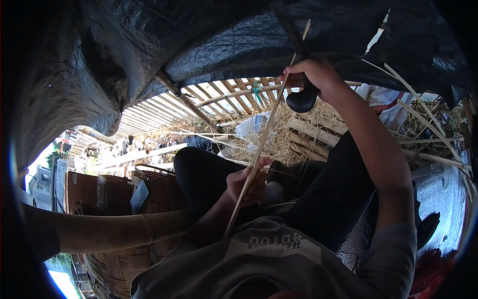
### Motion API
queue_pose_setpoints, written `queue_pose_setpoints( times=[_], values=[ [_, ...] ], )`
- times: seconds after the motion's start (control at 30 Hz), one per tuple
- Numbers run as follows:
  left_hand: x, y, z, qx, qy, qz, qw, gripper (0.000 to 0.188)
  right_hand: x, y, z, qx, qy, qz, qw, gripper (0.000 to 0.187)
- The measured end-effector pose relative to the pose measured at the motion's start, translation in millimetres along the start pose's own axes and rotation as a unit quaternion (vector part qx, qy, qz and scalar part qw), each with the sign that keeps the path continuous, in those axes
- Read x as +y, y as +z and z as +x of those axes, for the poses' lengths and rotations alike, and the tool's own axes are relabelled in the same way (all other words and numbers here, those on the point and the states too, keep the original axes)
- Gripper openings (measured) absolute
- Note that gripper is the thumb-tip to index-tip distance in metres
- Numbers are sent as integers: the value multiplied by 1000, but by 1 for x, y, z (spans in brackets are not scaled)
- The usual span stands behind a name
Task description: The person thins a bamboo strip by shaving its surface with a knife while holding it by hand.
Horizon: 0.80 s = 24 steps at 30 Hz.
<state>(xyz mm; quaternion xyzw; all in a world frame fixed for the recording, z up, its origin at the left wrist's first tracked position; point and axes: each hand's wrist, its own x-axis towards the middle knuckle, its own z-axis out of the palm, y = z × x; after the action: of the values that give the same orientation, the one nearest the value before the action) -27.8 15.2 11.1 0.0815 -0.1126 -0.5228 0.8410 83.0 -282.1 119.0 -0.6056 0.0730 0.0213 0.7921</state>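
A long, thin bamboo strip [267,130] slants from near my chest up to the tarp. My left hand [246,185] is closed round its lower part, close above my lap. Higher and farther right, my right hand [318,75] is closed, with thumb and fingers at the strip's upper part. The same hand grips a tool that looks like a knife, its black, curved handle [302,99] bulging below the fist. A dark, bar-like part rises above the fist; it is too dim against the tarp to tell whether it is the blade.
Black tarp [239,47] hangs low overhead. To my left, a thick bamboo pole [114,232] crosses woven baskets [112,269]. Ahead are a slatted bamboo fence [234,97] and shavings [279,132] on the ground. Loose strips [420,102] and a pale sack [396,112] lie right.
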Motion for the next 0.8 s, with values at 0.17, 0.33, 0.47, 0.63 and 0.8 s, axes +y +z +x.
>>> queue_pose_setpoints(
  times=[0.17,0.33,0.47,0.63,0.8],
  values=[
    [5,1,2,113,11,60,992,42,3,3,-9,19,-22,-66,997,16],
    [18,17,17,209,17,167,963,50,4,-7,-8,26,-47,-198,979,22],
    [33,-1,13,209,11,206,956,47,3,-10,-12,19,-40,-322,946,29],
    [52,-12,14,102,-25,231,967,51,6,-8,-20,0,-125,-452,883,27],
    [38,-12,20,144,36,60,987,39,34,-29,-3,-26,-276,-568,775,23]
  ],
)
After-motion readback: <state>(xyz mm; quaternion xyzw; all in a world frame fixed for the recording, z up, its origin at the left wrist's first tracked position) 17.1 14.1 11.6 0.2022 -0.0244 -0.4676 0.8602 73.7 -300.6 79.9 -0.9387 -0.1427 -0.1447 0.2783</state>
